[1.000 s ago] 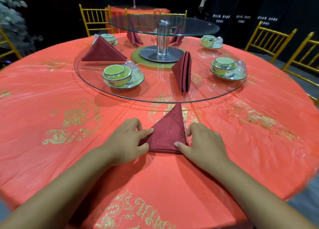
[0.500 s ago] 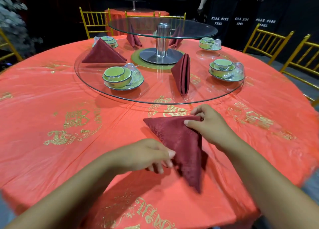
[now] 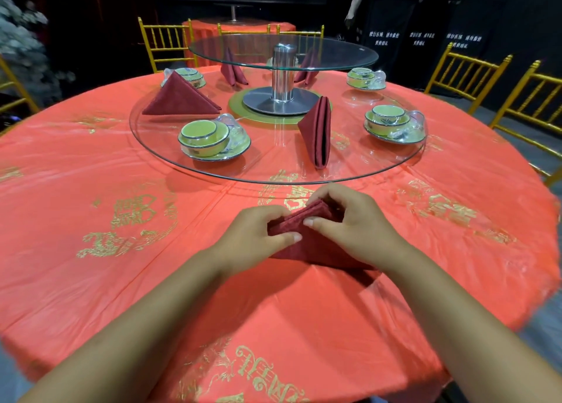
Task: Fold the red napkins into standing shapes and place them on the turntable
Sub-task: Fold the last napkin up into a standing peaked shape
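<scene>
Both hands are closed on the dark red cloth napkin (image 3: 307, 244), which sits on the orange-red tablecloth with gold print (image 3: 91, 250) just near of the large round glass turntable (image 3: 158, 156). The left hand (image 3: 255, 235) pins its left side with the thumb on top; the right hand (image 3: 355, 223) pinches the stacked folded edges at the far tip, probably to keep the layers aligned while the shape is set.

On the turntable, a standing folded red napkin (image 3: 316, 132) is straight ahead, with another tent-shaped red napkin (image 3: 179, 98) far left. Between them stands a yellow-green bowl on its plate (image 3: 209, 141).

The glass rim lies close beyond the right hand's knuckles. I'd judge the bare glass between bowl and standing napkin the open spot; lifting over the rim there looks unobstructed.
</scene>
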`<act>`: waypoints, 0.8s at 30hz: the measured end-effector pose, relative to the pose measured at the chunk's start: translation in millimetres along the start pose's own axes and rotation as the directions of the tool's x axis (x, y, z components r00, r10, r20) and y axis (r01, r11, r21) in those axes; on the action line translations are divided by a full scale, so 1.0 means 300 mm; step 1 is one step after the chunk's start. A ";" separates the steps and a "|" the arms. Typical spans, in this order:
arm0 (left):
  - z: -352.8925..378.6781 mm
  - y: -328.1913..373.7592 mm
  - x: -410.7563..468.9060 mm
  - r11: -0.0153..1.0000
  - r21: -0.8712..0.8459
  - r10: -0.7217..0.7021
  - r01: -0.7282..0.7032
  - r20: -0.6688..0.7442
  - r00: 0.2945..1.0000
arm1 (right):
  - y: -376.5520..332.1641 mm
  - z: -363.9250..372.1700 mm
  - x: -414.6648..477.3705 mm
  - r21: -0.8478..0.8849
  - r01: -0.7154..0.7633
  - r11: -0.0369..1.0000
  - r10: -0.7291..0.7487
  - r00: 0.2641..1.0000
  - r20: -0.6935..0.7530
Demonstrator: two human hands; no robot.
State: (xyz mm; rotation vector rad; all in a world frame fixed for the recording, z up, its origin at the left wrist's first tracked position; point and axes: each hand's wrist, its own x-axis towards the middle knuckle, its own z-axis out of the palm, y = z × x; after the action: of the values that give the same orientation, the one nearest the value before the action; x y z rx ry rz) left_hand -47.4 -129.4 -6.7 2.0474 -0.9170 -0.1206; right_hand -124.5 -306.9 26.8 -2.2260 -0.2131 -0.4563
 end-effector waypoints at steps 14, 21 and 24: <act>0.001 0.058 0.023 0.938 -0.342 0.035 -0.050 -0.050 0.998 | 0.028 0.081 -0.031 -0.010 -0.023 1.000 0.020 0.975 -0.220; -0.006 0.067 0.045 0.973 -0.199 0.095 -0.115 -0.108 0.990 | 0.028 0.073 -0.029 0.022 0.000 1.000 0.004 0.975 -0.221; -0.017 0.054 0.035 0.965 -0.252 0.057 -0.078 -0.089 0.994 | 0.032 0.079 -0.034 0.026 0.011 1.000 -0.005 0.974 -0.227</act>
State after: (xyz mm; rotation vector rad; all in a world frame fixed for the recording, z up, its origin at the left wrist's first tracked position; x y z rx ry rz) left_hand -46.7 -138.5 11.0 1.7684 -0.8720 -0.1114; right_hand -124.9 -294.8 2.1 -2.1267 -0.1062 -0.7029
